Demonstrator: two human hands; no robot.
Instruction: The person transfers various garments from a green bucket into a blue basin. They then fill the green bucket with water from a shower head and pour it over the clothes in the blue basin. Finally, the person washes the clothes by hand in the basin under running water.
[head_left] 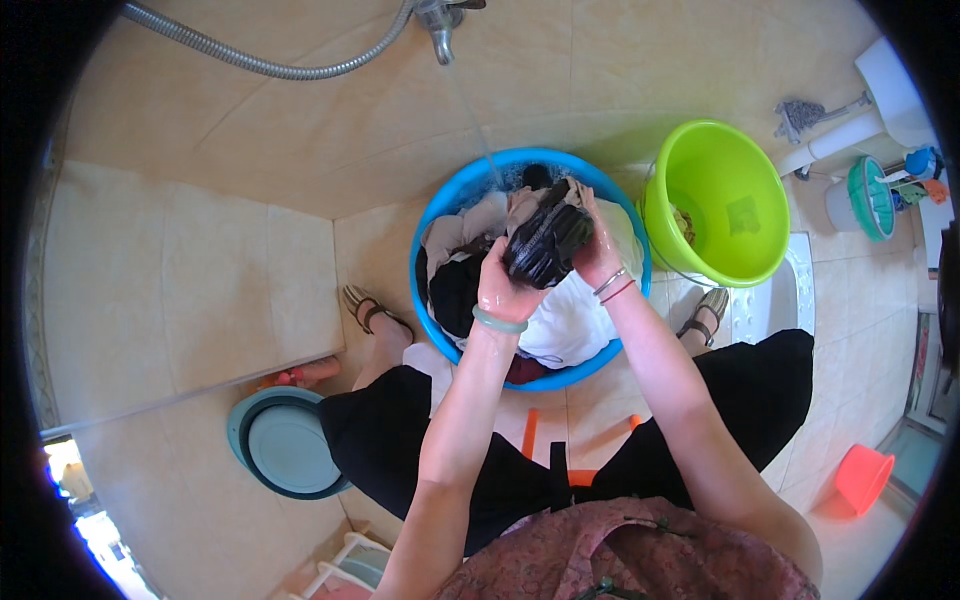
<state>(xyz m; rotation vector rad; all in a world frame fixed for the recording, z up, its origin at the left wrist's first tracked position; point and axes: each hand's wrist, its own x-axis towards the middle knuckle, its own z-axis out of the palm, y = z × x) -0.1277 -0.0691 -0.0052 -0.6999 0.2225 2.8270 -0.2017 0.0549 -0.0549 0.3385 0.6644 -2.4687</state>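
Above a blue basin (427, 310) of wet laundry, both my hands grip a bunched, wet black garment (545, 245) with some beige cloth at its upper end. My left hand (505, 285), a pale green bangle at its wrist, is closed around the near left side. The right hand (598, 245), with a silver bangle and red cord, closes on the other side. Beneath lie a white cloth (575, 315), a black cloth (455, 292) and a beige cloth (462, 228). Water runs from a metal tap (441, 35) into suds at the basin's far side.
A lime green bucket (715, 200) stands right of the basin, beside a white floor pan (798, 290). Left of my leg rests a grey-green basin (290, 445). A coral tub (863, 480) sits far right. A metal hose (270, 70) hangs along the wall.
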